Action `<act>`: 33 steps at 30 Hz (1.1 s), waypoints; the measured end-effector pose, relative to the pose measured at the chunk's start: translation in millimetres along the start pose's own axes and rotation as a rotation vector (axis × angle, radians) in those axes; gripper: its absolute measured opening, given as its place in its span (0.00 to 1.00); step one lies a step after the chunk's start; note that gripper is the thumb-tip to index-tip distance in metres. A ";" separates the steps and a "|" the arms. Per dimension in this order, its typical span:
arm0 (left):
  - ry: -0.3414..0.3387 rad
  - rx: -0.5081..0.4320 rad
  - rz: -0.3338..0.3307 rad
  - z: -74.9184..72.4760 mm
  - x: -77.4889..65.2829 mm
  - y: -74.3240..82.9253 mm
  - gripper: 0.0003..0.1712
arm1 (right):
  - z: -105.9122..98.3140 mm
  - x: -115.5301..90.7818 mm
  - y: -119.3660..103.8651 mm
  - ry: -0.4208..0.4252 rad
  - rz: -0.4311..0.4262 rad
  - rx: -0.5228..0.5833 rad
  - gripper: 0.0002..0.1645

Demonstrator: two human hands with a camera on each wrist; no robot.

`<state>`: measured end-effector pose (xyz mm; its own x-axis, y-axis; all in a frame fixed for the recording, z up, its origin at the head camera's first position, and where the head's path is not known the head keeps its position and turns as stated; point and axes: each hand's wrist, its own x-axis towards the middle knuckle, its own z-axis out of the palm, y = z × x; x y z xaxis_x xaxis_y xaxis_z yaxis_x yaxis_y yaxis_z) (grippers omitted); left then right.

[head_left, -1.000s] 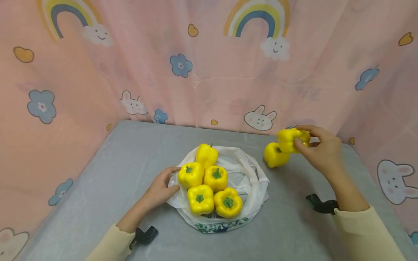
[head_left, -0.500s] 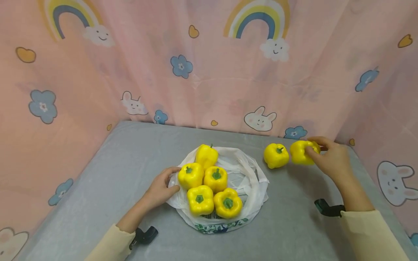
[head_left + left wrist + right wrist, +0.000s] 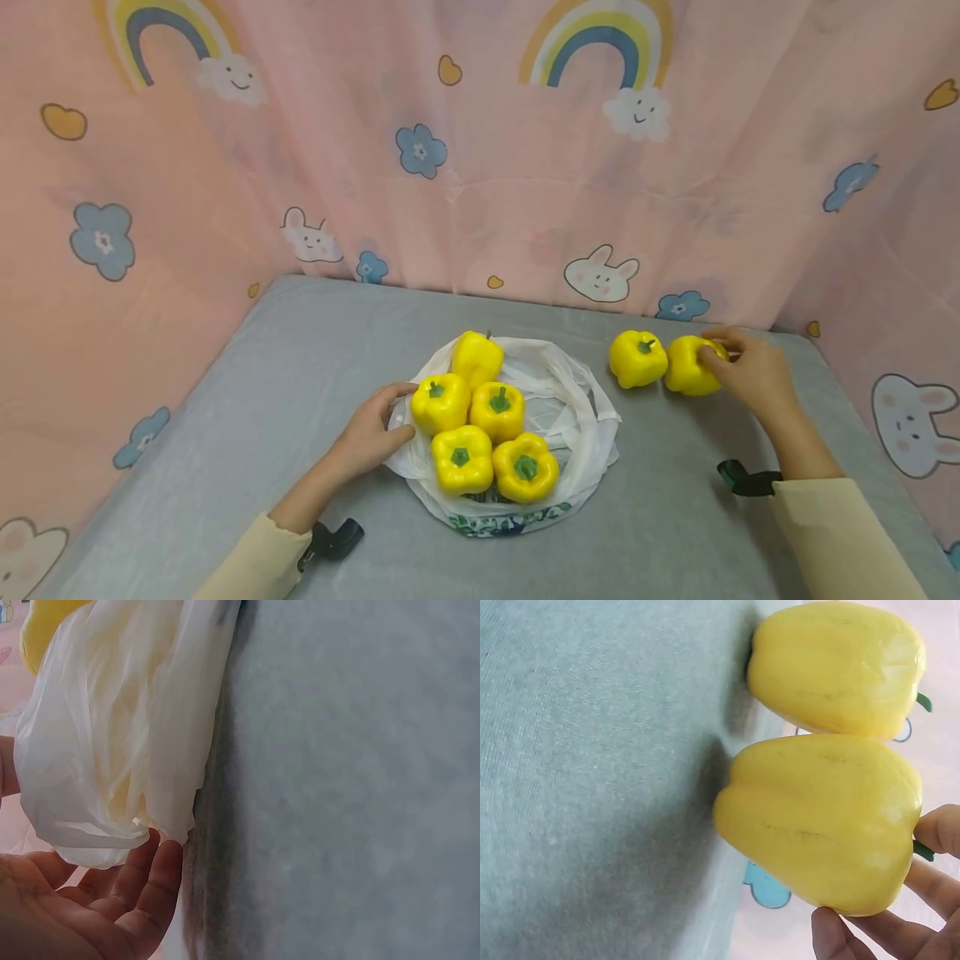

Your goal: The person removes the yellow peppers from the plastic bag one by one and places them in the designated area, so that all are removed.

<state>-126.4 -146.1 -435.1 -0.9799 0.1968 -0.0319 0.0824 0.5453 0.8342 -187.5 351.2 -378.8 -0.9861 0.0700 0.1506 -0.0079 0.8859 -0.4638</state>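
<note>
Curtained-off nook (image 3: 495, 225), home or studio hard to tell: pink cloth (image 3: 330, 150) printed with rainbows (image 3: 600, 18), rabbits (image 3: 600, 277) and blue flowers (image 3: 422, 158) hangs behind and at both sides of a plain, grey-covered counter (image 3: 337, 333).

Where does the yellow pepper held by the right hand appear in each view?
Head: held pepper right of centre, in the right hand.
Left wrist: not in it.
Right wrist: held pepper right of centre, slightly low.
Shared landmark: the grey tabletop, in all three views.
</note>
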 end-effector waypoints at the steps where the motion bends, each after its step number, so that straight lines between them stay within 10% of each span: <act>1: 0.000 0.000 0.001 0.0 0.1 0.2 0.31 | 0.6 0.5 -0.1 -0.009 0.008 -0.004 0.28; 23: -0.008 -0.018 -0.004 -0.2 0.1 0.6 0.31 | 1.3 -0.1 -5.6 -0.045 0.055 -0.097 0.36; 33: -0.007 -0.008 0.014 -0.4 1.2 -1.7 0.30 | -8.8 -25.1 -50.0 0.061 -0.002 -0.022 0.34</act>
<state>-127.7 -147.2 -436.3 -0.9773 0.2104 -0.0240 0.0947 0.5355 0.8392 -161.0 309.1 -351.7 -0.9742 0.0957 0.2043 -0.0052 0.8959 -0.4442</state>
